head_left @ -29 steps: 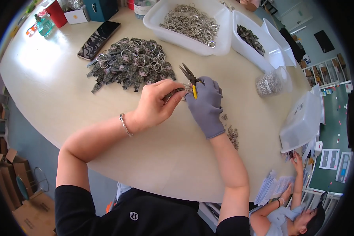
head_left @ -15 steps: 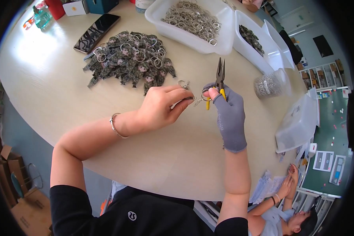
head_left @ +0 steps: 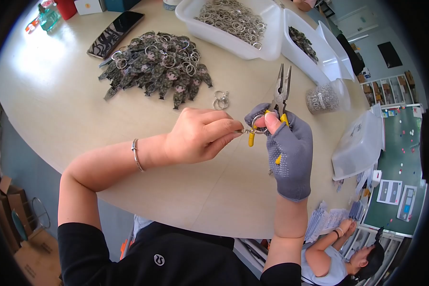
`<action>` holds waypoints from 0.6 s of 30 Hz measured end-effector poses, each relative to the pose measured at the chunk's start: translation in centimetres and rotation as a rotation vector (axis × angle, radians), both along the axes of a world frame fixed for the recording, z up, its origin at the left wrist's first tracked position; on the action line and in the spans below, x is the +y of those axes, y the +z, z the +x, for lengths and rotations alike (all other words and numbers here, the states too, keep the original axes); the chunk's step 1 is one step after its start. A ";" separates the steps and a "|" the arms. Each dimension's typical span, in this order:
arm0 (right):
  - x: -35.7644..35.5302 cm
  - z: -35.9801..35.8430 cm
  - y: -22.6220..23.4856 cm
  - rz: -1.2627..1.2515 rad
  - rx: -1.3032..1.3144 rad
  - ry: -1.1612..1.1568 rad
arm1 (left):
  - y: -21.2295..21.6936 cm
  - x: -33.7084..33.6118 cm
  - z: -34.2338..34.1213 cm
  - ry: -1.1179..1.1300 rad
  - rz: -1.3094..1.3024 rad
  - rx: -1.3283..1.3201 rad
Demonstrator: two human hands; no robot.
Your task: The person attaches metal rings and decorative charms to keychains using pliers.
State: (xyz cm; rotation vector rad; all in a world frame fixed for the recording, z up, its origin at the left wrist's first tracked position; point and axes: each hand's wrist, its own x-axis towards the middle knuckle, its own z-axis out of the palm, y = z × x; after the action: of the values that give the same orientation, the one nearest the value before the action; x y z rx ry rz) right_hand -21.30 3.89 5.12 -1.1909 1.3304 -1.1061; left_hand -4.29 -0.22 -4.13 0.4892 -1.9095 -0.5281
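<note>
A round cream desk (head_left: 81,124) carries a heap of camouflage keychains (head_left: 155,71), two loose rings (head_left: 220,100), a phone (head_left: 115,34), white tubs of rings (head_left: 233,24) and charms (head_left: 310,47), a clear bag (head_left: 326,97) and a lidded box (head_left: 360,145).

A small silver key ring (head_left: 258,123) is pinched between both hands. The yellow-handled pliers (head_left: 280,97) point up, tips a little apart.
</note>
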 end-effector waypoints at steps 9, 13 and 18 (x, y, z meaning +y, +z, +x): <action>-0.2 -0.1 -0.1 -0.004 -0.045 -0.019 | 0.5 0.0 0.4 -0.044 -0.047 0.011; -0.1 0.1 0.2 -0.006 -0.019 -0.035 | 0.5 0.1 0.5 -0.052 -0.070 0.010; 0.1 0.2 0.4 -0.011 -0.035 -0.039 | 0.5 0.1 0.4 -0.056 -0.080 0.013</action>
State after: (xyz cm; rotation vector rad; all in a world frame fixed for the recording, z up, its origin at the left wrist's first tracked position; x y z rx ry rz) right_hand -21.08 3.99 5.51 -1.1529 1.3268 -1.1586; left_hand -3.91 -0.13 -3.61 0.3800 -1.9286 -0.4876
